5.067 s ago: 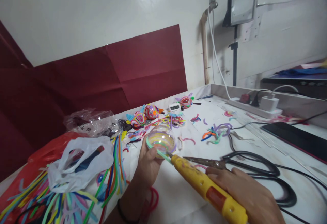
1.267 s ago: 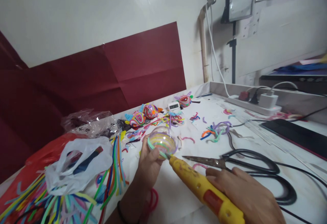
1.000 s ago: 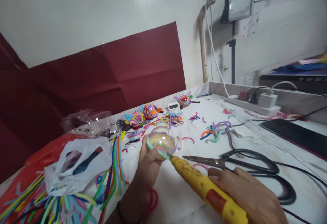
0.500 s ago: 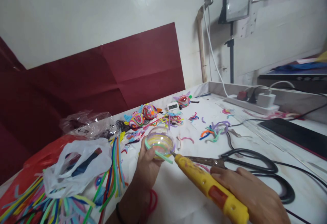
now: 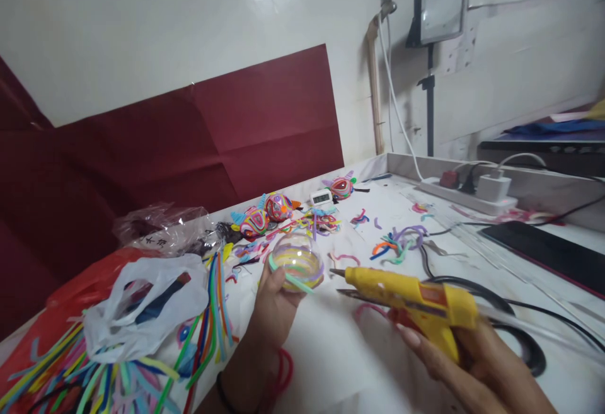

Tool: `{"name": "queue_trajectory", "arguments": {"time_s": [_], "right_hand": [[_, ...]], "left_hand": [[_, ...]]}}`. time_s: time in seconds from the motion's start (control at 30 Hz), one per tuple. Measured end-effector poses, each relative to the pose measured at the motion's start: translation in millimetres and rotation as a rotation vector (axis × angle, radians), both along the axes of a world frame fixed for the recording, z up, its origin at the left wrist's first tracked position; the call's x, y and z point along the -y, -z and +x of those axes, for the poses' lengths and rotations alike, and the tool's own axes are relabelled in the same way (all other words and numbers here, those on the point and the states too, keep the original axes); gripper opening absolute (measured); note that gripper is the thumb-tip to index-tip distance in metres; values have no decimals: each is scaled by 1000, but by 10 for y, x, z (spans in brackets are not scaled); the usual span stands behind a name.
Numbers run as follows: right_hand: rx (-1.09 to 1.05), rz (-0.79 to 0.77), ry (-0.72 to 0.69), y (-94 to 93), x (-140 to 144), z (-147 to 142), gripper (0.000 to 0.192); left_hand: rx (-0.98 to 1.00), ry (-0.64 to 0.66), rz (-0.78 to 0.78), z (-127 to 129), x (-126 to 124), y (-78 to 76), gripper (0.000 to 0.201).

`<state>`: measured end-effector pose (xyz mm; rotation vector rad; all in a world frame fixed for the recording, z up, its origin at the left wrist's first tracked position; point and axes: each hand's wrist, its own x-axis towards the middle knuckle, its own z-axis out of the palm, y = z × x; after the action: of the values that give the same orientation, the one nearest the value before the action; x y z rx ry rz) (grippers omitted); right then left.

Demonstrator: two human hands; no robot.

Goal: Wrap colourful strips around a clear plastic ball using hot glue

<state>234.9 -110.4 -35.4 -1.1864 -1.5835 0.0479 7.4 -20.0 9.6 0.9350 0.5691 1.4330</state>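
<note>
My left hand point(image 5: 276, 307) is closed round a clear plastic ball point(image 5: 302, 251) banded with coloured fuzzy strips. Its thumb presses a mint-green pipe cleaner point(image 5: 297, 283) against the ball, and the strip's loose end sticks out to the right. In my right hand point(image 5: 472, 363) is a yellow hot glue gun point(image 5: 406, 291), its nozzle pointing left, a short gap away from the ball. A clear glue stick juts from the gun's back. Behind and beneath the gun lie black-handled scissors point(image 5: 524, 348), partly hidden.
Bundled pipe cleaners point(image 5: 108, 382) and a white plastic bag point(image 5: 155, 294) lie at left. Decorated fish-like balls point(image 5: 278, 206) and a small digital clock point(image 5: 321, 197) stand along the back. At right are a power strip point(image 5: 472, 195), a black phone point(image 5: 543, 253) and cables.
The glue gun has pulled back from the ball to the right and rolled onto its side, so its grip and trigger side now show. My left hand and the ball stay nearly still.
</note>
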Motion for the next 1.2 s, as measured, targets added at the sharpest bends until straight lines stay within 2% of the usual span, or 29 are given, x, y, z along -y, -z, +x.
{"name": "queue_trajectory", "arguments": {"time_s": [0.1, 0.2, 0.33, 0.43, 0.6, 0.73, 0.8, 0.87, 0.93, 1.07, 1.2], "right_hand": [[-258, -341, -192, -35, -46, -13, 28], [-455, -504, -283, -29, -138, -104, 31], [-437, -678, -477, 47, -307, -210, 30], [-315, -754, -456, 31, -420, -212, 28], [159, -696, -273, -123, -483, -188, 17], [476, -567, -111, -209, -465, -221, 26], [552, -505, -68, -275, -478, -246, 30], [491, -404, -121, -380, -511, -287, 28], [309, -322, -234, -511, -559, -354, 24], [-45, -343, -397, -705, -688, -535, 24], [-235, -380, -472, -693, -831, -655, 26]], "left_hand": [[37, -47, -39, -9, -26, -21, 54], [55, -108, -52, -23, -58, -37, 50], [46, -171, -67, -29, -79, -59, 43], [24, -183, -44, -23, -72, -70, 36], [-2, -215, -17, -30, -67, -62, 33], [-8, -234, -38, -28, -59, -61, 34], [-26, -241, -39, -11, -44, -69, 35], [-50, -252, -48, 12, -26, -77, 38], [-72, -251, -57, 35, -10, -77, 40], [-109, -205, -36, 66, 3, -59, 36], [-121, -197, -46, 72, -2, -39, 35]]}}
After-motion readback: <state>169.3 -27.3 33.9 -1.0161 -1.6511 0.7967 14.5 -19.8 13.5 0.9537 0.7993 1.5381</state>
